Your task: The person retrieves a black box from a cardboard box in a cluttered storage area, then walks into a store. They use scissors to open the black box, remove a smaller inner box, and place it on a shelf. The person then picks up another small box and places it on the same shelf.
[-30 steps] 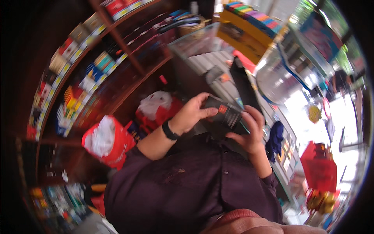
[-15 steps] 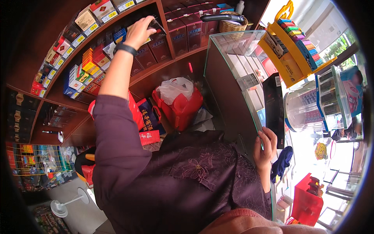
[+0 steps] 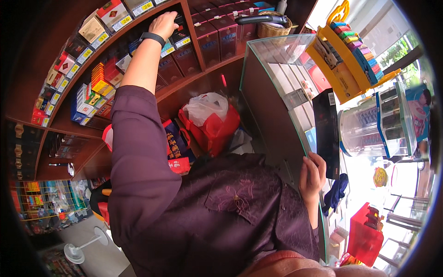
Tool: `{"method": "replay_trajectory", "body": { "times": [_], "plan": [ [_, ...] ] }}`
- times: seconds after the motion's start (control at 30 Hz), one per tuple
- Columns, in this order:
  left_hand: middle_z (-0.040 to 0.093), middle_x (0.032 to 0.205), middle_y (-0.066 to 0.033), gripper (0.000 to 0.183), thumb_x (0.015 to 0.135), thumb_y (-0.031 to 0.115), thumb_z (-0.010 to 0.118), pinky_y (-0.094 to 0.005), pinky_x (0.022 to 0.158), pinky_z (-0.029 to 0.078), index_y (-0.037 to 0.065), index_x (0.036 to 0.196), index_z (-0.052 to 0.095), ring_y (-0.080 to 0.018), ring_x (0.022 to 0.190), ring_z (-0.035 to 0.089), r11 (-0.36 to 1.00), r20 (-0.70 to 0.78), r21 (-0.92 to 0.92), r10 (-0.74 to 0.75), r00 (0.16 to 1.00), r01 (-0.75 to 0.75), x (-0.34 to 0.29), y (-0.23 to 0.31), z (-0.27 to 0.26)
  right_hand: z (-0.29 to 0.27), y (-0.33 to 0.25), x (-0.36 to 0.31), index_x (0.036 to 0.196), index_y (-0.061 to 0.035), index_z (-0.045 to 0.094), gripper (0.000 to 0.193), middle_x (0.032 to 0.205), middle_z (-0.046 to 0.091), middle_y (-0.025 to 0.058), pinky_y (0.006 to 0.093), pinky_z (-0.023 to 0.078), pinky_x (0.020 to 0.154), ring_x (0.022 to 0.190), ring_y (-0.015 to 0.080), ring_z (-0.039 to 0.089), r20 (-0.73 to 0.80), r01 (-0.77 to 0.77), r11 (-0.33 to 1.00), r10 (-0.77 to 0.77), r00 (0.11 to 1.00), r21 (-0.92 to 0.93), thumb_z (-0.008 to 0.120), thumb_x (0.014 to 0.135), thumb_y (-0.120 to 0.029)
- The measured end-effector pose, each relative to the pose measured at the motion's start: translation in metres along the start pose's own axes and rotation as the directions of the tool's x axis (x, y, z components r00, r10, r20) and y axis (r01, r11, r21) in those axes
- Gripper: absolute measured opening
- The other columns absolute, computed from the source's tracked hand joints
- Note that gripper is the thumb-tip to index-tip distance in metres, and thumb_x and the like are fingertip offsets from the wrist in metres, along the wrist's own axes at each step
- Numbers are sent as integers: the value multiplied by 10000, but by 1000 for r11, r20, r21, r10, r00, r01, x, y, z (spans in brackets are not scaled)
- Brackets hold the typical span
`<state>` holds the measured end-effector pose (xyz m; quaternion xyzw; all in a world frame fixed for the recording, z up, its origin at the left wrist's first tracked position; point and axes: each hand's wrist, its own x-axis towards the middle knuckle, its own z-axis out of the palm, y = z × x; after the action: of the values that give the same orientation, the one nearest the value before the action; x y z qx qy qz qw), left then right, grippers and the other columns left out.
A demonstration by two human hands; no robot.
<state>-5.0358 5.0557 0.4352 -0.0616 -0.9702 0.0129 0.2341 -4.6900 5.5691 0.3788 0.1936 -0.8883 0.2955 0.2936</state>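
My left hand (image 3: pixel 163 26), with a dark band on its wrist, reaches up into a compartment of the brown wooden shelf (image 3: pixel 197 39). Its fingers are bent among small packs, beside dark packs (image 3: pixel 182 31) with price tags under them; what they grip, if anything, is hidden. At the right, my right hand (image 3: pixel 312 174) rests at the edge of the glass counter (image 3: pixel 296 123), fingers stretched and partly apart. A long flat black box (image 3: pixel 326 134) lies on the counter next to those fingertips.
Rows of small coloured packs (image 3: pixel 99 79) fill the shelf's left side. Below stand red bags (image 3: pixel 212 133), one topped with white plastic. On the counter are a yellow display rack (image 3: pixel 344 69), a clear plastic container (image 3: pixel 362 124) and a red box (image 3: pixel 366 235). A wicker basket (image 3: pixel 272 30) sits on the shelf.
My left hand has moved up and slightly left, further into the shelf compartment, and its fingers are more bent. My right hand stays at the counter edge with little change.
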Motion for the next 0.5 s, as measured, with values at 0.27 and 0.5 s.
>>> {"method": "replay_trajectory", "body": {
  "times": [0.27, 0.5],
  "plan": [
    [577, 1101, -145, 412, 800, 238, 710, -469, 845, 481, 135, 1188, 617, -336, 1048, 579, 966, 20, 257, -22, 1000, 16, -5, 9, 11, 2, -3, 0, 978, -1, 648, 253, 1041, 618, 193, 349, 542, 707, 831, 294, 653, -6, 4, 1000, -4, 1000, -13, 640, 754, 118],
    [579, 1152, -163, 505, 716, 223, 773, -505, 996, 398, 67, 1174, 627, -334, 1147, 541, 959, -41, 275, -56, 998, 65, -14, 22, 19, -2, -4, -5, 965, 2, 648, 250, 1032, 621, 191, 352, 540, 697, 838, 298, 654, 13, -32, 999, 32, 999, -6, 653, 742, 115]
  ]
}}
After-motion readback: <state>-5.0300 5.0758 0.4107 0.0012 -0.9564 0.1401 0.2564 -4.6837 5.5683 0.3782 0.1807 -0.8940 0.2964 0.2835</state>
